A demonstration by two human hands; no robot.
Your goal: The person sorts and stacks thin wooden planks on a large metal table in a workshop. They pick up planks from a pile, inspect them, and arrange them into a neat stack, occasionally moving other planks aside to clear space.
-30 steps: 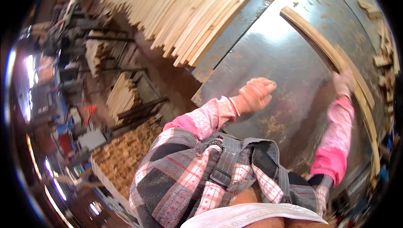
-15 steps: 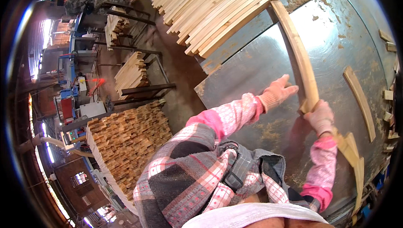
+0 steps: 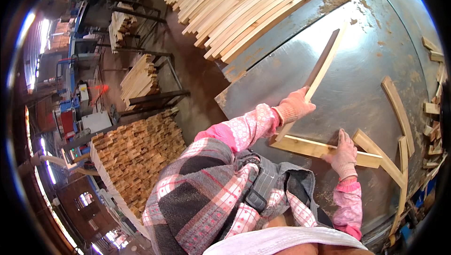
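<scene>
Left hand (image 3: 295,107), head view: coral knit glove, ribbed cuff, fingers clamped on a slim wooden strip (image 3: 326,64). Strip is pale, smooth sawn wood, square-edged, one side face in shade. Long axis runs diagonally through the fist: far end points ahead and right of that hand, near end comes back left toward the short board (image 3: 300,145). Can't tell if the two pieces touch.

Right hand (image 3: 343,155), same glove type, lies across the short board; can't tell if it's gripping. Board is straight, yellowish, long axis roughly crosswise, ends out both sides of that hand.

Right of the right hand: curved wood pieces (image 3: 399,114), flat, smooth-faced. Under both: metal table (image 3: 282,78), glossy grey, brown patches. Ahead-left of left hand: stacked strips (image 3: 244,13), slightly bowed. Farther left: block stack (image 3: 141,161), rough end grain.
</scene>
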